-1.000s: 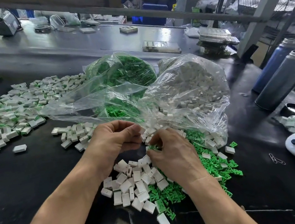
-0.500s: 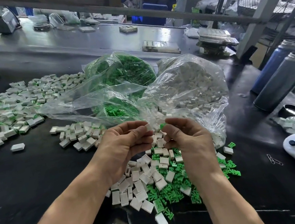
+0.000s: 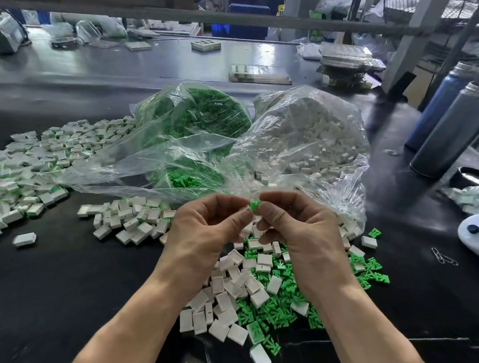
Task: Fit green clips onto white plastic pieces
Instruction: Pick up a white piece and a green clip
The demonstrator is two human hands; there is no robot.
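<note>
Now left hand [image 3: 208, 230] pinches white piece [image 3: 246, 209]; right hand [image 3: 295, 228] pinches green clip [image 3: 255, 204]; fingertips touching above loose pile [image 3: 246, 295].

Both forearms bare, no sleeves; hands [image 3: 208, 230] bare, no gloves, rings, watch.

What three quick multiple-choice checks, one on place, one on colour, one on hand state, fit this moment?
1. Where is the pile of finished pieces?
A. far left of the table
B. inside the white-piece bag
C. under the bottles

2. What colour is the clip between the hands?
A. blue
B. green
C. red

3. What is the right hand doing?
A. lying flat on the table
B. lifting a bottle
C. pinching the clip

Answers: 1 A, white pieces with green showing are spread at the left. 2 B, it shows green at the fingertips. 3 C, its fingertips close on the clip facing the left hand.
</note>
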